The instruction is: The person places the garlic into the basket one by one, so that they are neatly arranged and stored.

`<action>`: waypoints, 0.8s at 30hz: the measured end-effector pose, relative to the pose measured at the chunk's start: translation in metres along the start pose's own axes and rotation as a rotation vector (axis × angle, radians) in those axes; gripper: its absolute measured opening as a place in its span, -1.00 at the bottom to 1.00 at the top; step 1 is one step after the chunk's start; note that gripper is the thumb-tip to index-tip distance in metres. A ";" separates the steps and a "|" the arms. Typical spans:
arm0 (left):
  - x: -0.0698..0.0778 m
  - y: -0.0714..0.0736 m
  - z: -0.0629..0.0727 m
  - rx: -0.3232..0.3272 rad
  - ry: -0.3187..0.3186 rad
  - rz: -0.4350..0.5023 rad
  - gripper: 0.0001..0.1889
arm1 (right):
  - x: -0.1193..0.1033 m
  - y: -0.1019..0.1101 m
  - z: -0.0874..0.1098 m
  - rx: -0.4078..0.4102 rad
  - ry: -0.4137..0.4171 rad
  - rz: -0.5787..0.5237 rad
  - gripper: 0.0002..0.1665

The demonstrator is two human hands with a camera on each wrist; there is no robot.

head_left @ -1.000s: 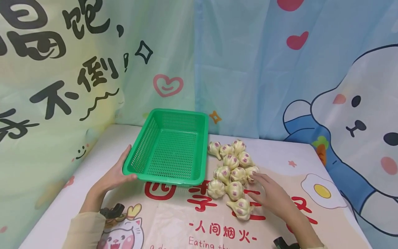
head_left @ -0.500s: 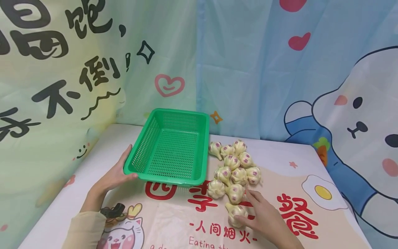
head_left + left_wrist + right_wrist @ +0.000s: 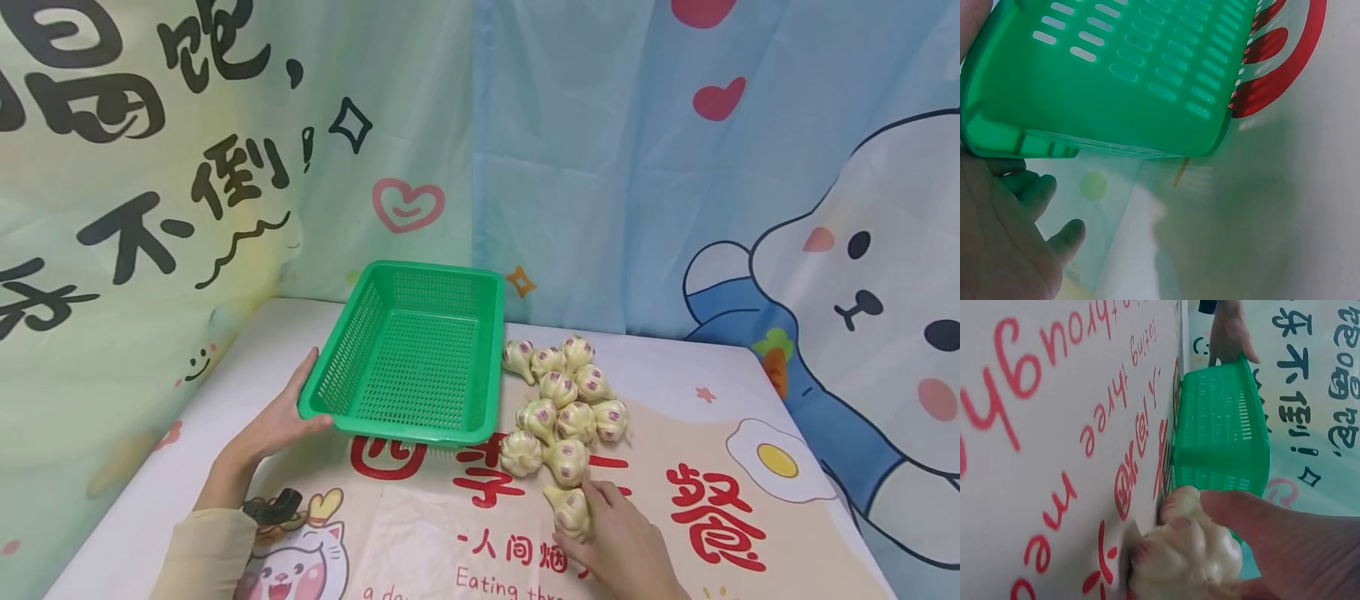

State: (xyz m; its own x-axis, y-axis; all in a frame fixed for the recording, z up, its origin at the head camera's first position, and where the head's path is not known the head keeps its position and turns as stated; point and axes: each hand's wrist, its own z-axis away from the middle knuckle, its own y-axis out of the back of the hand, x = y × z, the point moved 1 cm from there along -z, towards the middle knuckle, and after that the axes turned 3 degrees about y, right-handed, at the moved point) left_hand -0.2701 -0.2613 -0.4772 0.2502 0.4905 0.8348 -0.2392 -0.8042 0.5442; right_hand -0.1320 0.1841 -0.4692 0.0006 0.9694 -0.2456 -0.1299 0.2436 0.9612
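A green plastic basket (image 3: pixel 420 367) with slotted walls stands at the middle left of the table, nothing in it. My left hand (image 3: pixel 281 421) holds its near left corner, thumb along the near rim and fingers at the outside of the left wall. To the basket's right lies a loose cluster of pale garlic bulbs (image 3: pixel 576 422) with purple markings. My right hand (image 3: pixel 622 537) grips the garlic bulb (image 3: pixel 572 510) closest to me, thumb and fingers around its right side. In the right wrist view this garlic bulb (image 3: pixel 1188 553) shows close to the table surface, with the thumb against it.
A printed cloth with red lettering (image 3: pixel 716 517) covers the table (image 3: pixel 652 358). Patterned curtains (image 3: pixel 555 167) hang behind and at the left. A black strap mount (image 3: pixel 273 507) sits on the left wrist.
My right hand has moved from beside the right side of the cluster toward me, onto the nearest garlic bulb, which has shifted slightly left. The left hand stays on the basket.
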 end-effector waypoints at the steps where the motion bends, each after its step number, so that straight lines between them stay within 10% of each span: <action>1: 0.000 0.000 0.000 0.000 0.001 0.001 0.20 | 0.000 0.000 0.000 0.000 -0.009 -0.002 0.00; 24: 0.001 0.000 -0.001 -0.006 0.032 0.000 0.15 | 0.000 -0.010 -0.001 0.045 -0.016 -0.035 0.08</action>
State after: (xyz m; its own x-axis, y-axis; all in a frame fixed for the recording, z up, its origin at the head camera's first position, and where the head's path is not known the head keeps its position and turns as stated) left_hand -0.2707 -0.2604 -0.4761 0.2202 0.5009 0.8370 -0.2445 -0.8024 0.5444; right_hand -0.1316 0.1816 -0.4793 0.0208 0.9604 -0.2778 -0.0843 0.2786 0.9567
